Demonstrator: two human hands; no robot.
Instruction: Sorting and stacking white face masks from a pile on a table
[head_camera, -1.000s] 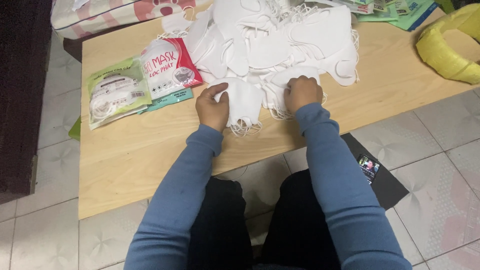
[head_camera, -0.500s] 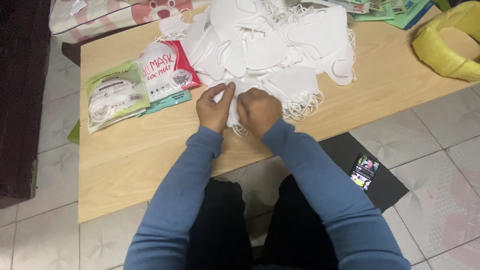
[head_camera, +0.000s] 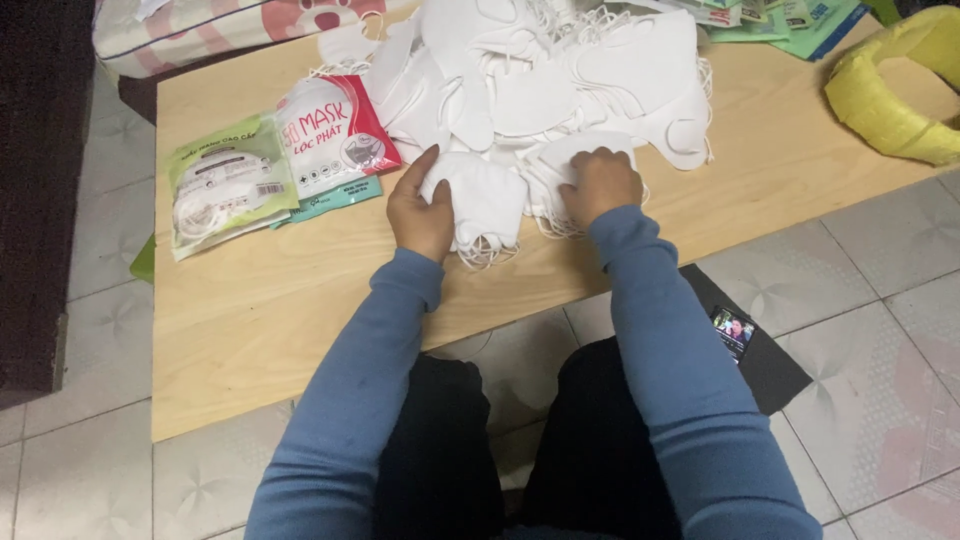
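We look down from above at our own two arms in blue sleeves, reaching away from us over a pale wooden table (head_camera: 300, 330). Our left hand (head_camera: 422, 208) lies flat, fingers together and thumb spread, pressing the left edge of a folded white face mask (head_camera: 487, 205) that sits at the near edge of the table, its white ear loops spilling toward us. The mask lies directly right of that hand, touching it, with its long axis running roughly left to right between our two hands. Our right hand (head_camera: 600, 183) is loosely curled, knuckles up, resting on a second white mask (head_camera: 560, 165) just right of the first; we cannot tell whether its fingers pinch anything beneath. The left hand is the nearer to the folded mask. Beyond both hands rises a large loose heap of white masks (head_camera: 560, 70), reaching to the far edge. To the left lie flat printed packets, a red and white one (head_camera: 335, 135) overlapping a green one (head_camera: 225, 185). At far right sits a yellow roll (head_camera: 885, 95). The floor is pale patterned tile (head_camera: 850, 260), and a phone (head_camera: 733, 332) rests on a dark mat (head_camera: 770, 365) by our right knee.
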